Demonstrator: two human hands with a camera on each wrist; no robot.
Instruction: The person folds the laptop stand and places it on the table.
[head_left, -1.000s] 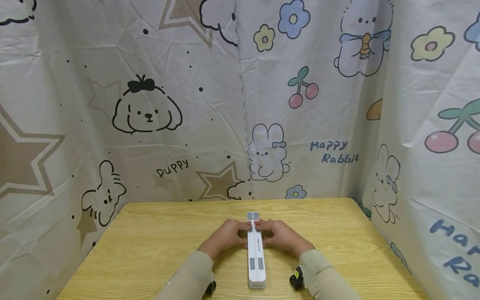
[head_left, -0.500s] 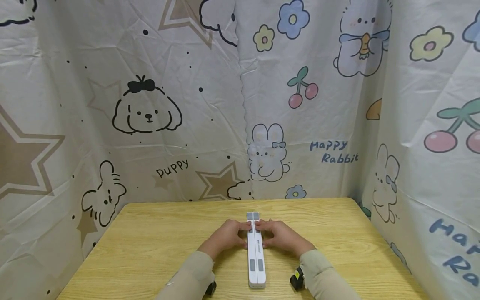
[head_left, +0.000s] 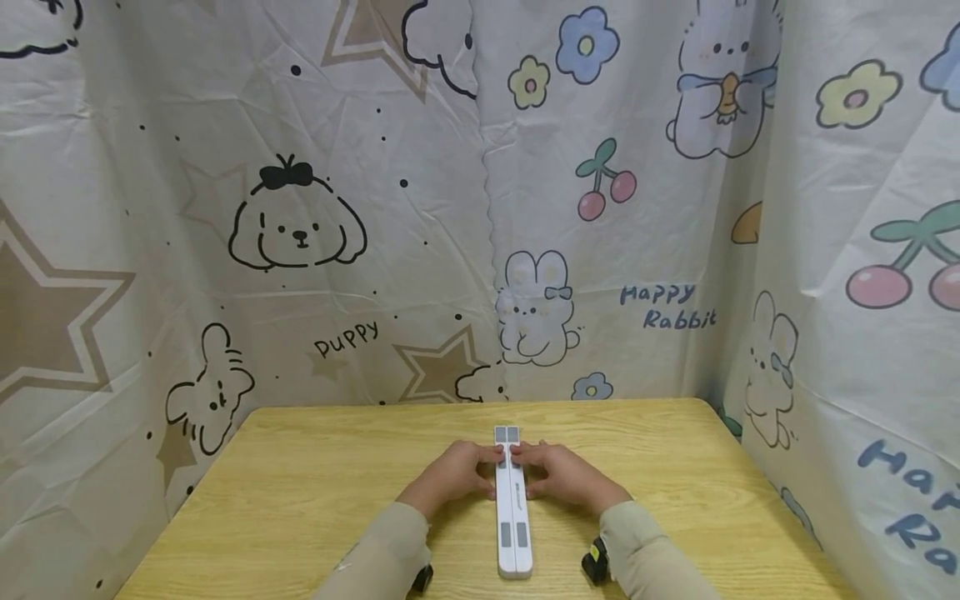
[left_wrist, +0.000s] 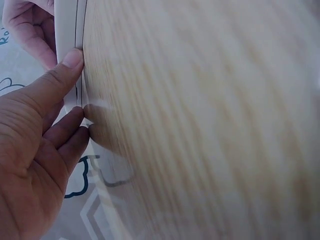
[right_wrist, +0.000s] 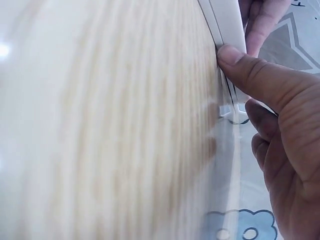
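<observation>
A long white folded laptop stand point(head_left: 513, 512) with grey pads lies lengthwise on the wooden table, a seam running down its middle. My left hand point(head_left: 459, 468) holds its far half from the left side, thumb near the upper pads. From the right, my right hand point(head_left: 562, 468) grips the same part. In the left wrist view, the left thumb point(left_wrist: 72, 60) presses the side of the stand point(left_wrist: 66, 35), with fingertips by its far end. The right wrist view has the right thumb point(right_wrist: 231, 55) on the opposite side of the stand point(right_wrist: 227, 22).
The light wooden table point(head_left: 322, 483) stretches to both sides. Behind it and along the sides hangs a white curtain point(head_left: 420, 250) printed with puppies, rabbits, stars and cherries. A black wrist camera point(head_left: 596, 560) sits by the right sleeve.
</observation>
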